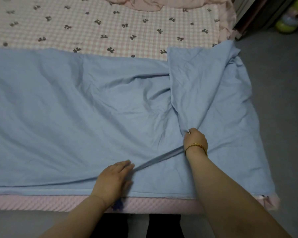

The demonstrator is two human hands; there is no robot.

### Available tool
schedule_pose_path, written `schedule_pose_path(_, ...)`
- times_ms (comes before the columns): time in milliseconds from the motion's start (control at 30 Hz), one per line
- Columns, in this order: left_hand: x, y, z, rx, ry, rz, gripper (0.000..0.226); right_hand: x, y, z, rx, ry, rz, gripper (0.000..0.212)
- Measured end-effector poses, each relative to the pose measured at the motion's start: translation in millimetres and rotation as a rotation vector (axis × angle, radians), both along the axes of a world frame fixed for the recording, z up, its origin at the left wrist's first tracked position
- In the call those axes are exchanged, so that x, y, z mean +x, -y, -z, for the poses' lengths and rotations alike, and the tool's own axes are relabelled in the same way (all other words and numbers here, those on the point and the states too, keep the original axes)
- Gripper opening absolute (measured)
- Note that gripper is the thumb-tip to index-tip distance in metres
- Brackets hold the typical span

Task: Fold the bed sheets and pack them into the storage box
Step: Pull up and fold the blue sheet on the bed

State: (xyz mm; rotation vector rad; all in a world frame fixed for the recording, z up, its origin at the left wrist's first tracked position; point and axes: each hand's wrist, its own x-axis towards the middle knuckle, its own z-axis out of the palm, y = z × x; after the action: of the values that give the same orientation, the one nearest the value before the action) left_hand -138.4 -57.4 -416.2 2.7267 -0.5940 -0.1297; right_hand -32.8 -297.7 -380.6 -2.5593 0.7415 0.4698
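Right hand [195, 138] is closed on the blue sheet [76, 109], its fingertips pinching a bunch of cloth at the lower corner of the flap that is turned over on the right side, while the left hand [113, 177] lies flat with straight fingers close together, pressing the sheet down near the front edge of the bed [58, 202]. A tight ridge of cloth runs between the two hands. The sheet is spread across the near part of the bed, on top of the checked cover with bows [93, 28], and its right end hangs over the corner toward the grey floor [282, 100]. It seems the folding is at an early step: one end is brought over, and the rest is wide and wrinkled. The next move probably needs the pinched corner carried to the left and laid evenly on the edges, then a smoothing of the creases. A crumpled pink cloth [144, 4] lies at the far side, well apart. The storage box is not in view, so packing looks far off. The overhanging end may slip down and spoil the alignment
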Motion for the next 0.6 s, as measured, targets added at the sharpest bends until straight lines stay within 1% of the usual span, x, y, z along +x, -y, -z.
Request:
schedule_pose_path(67, 5, 28, -1, 0.040, 0.011, -0.035, 0.053, -2, 24, -8, 0.141, 0.105, 0.103, 0.028)
schedule_pose_path(167, 15, 63, -9, 0.074, 0.081, -0.123, 0.037, -23, 48, -15, 0.286, 0.249, 0.200, 0.025)
schedule_pose_path(200, 19, 74, -12, 0.067, 0.097, -0.139, 0.029, -35, 57, -15, 0.314, 0.287, 0.229, 0.028)
schedule_pose_path(233, 20, 79, -14, 0.060, 0.105, -0.144, 0.028, -50, 61, -10, 0.347, 0.313, 0.276, 0.034)
schedule_pose_path(300, 17, 89, -14, 0.062, 0.118, -0.139, 0.037, -80, 73, 1, 0.459, 0.273, 0.426, 0.038)
schedule_pose_path(367, 5, 93, -14, 0.081, 0.107, -0.101, 0.038, -103, 79, 15, 0.567, 0.116, 0.547, 0.036)
schedule_pose_path(433, -8, 94, -10, 0.103, 0.090, -0.068, 0.038, -111, 83, 23, 0.634, -0.041, 0.621, 0.034)
schedule_pose_path(500, -15, 94, -6, 0.115, 0.062, -0.077, 0.039, -104, 86, 24, 0.563, -0.096, 0.567, 0.028)
schedule_pose_path(567, -14, 95, 3, 0.123, 0.042, -0.094, 0.040, -91, 90, 22, 0.403, -0.037, 0.450, 0.007)
schedule_pose_path(600, -13, 97, 6, 0.123, 0.037, -0.099, 0.040, -84, 92, 18, 0.336, -0.020, 0.360, 0.016)
